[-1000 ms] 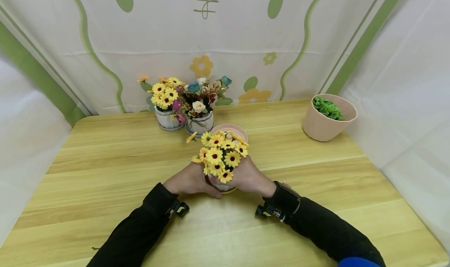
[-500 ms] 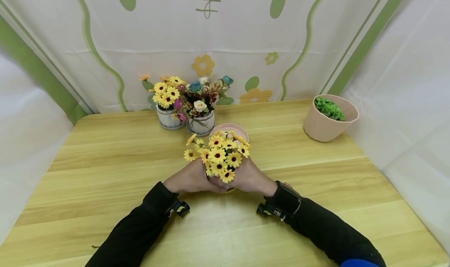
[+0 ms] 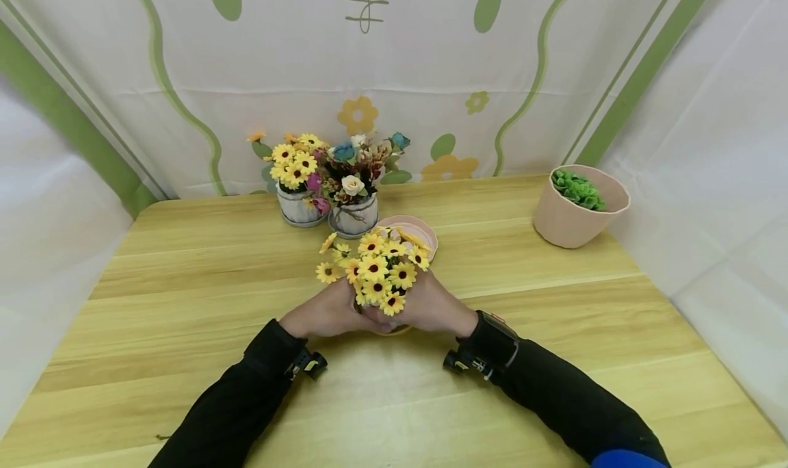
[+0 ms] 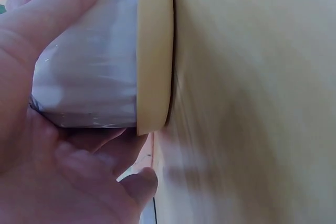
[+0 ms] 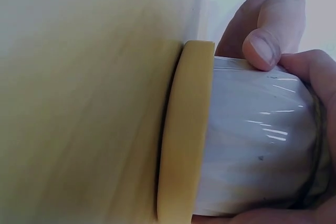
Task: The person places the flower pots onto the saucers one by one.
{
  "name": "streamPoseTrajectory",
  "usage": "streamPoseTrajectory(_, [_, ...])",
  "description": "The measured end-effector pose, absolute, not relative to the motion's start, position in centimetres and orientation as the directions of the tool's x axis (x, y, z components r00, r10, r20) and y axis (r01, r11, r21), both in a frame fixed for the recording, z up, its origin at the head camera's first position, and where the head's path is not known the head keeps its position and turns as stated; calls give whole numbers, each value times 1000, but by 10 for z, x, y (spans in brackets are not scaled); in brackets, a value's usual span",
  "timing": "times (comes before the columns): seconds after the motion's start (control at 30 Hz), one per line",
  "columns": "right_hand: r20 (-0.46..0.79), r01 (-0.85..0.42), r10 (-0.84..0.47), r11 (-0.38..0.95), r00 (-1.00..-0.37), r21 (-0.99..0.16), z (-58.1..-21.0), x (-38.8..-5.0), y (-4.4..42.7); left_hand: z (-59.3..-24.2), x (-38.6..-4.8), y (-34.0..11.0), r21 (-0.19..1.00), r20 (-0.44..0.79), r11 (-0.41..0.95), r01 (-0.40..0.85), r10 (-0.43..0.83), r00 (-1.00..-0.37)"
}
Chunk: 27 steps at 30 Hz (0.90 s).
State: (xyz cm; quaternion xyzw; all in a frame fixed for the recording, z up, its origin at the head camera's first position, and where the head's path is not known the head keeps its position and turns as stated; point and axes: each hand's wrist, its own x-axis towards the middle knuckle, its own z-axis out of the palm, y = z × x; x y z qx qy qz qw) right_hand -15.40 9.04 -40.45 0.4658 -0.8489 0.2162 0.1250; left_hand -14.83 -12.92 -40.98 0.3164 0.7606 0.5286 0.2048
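Observation:
Both hands grip a small white flowerpot (image 4: 89, 72) at the middle of the table. Artificial yellow daisies (image 3: 374, 269) rise from it and hide most of the pot in the head view. My left hand (image 3: 329, 310) curls round its left side, with the thumb across the front. From the other side my right hand (image 3: 436, 306) holds the pot, its fingers wrapped round the wall. Under the pot sits a yellow saucer (image 5: 186, 135), close to the tabletop; a thin dark line runs along its underside. A cord circles the pot near its rim in the right wrist view.
Behind the hands lies a pink round dish (image 3: 425, 232), partly covered by the daisies. Two potted arrangements, yellow daisies (image 3: 292, 163) and mixed roses (image 3: 353, 185), stand at the back. A pink pot (image 3: 569, 218) with a green plant (image 3: 579, 190) stands back right.
A few daisies on the left have spread outward. My left thumb has moved up the pot's front. Lately the pot and both hands have shifted slightly left.

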Motion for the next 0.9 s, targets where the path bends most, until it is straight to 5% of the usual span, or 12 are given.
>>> streamPoseTrajectory(0.13, [440, -863, -743, 453, -504, -224, -406, -158, 83, -410, -148, -136, 934, 12, 249, 258, 696, -718])
streamPoseTrajectory(0.27, [408, -825, -722, 434, -559, -361, -405, -160, 74, -410, -146, -144, 934, 0, 263, 241, 677, -736])
streamPoseTrajectory(0.5, [391, -828, -740, 411, -547, -382, -403, -164, 59, -410, -142, -160, 915, -17, 324, 239, 625, -781])
streamPoseTrajectory(0.73, [286, -735, -730, 414, -621, -537, -400, -169, 41, -408, -140, -175, 906, -11, 346, 244, 596, -803])
streamPoseTrajectory(0.9, [286, -786, -775, 397, -564, -474, -399, -172, 27, -407, -136, -187, 900, -13, 359, 247, 588, -808])
